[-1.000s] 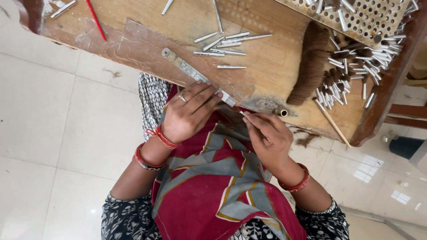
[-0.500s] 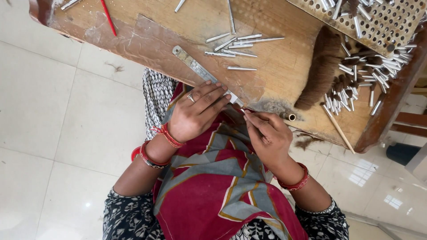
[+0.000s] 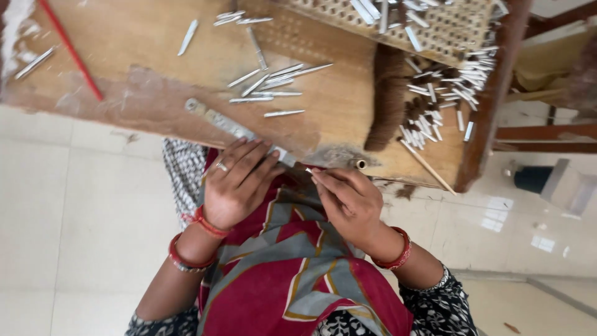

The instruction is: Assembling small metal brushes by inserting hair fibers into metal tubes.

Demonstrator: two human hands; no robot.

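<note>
My left hand (image 3: 235, 180) rests its fingers on a long flat metal strip (image 3: 231, 126) that lies slantwise on the near edge of the wooden table (image 3: 143, 62). My right hand (image 3: 348, 199) is pinched on a thin white stick (image 3: 309, 170) whose tip pokes out beside the strip's lower end. A small brass tube end (image 3: 360, 164) sits at the table edge just right of my right fingers. Several loose white sticks (image 3: 267, 84) lie on the table above my hands.
A perforated board (image 3: 398, 25) holding white sticks stands at the back right. A dark brush-like bundle (image 3: 388, 99) and a heap of white sticks (image 3: 448, 93) lie beside it. A red rod (image 3: 71, 53) lies far left. Tiled floor (image 3: 74, 218) spreads below.
The view has shifted so the table sits higher and larger in frame. Both hands stay at the table edge, in the same hold on the strip and the stick.
</note>
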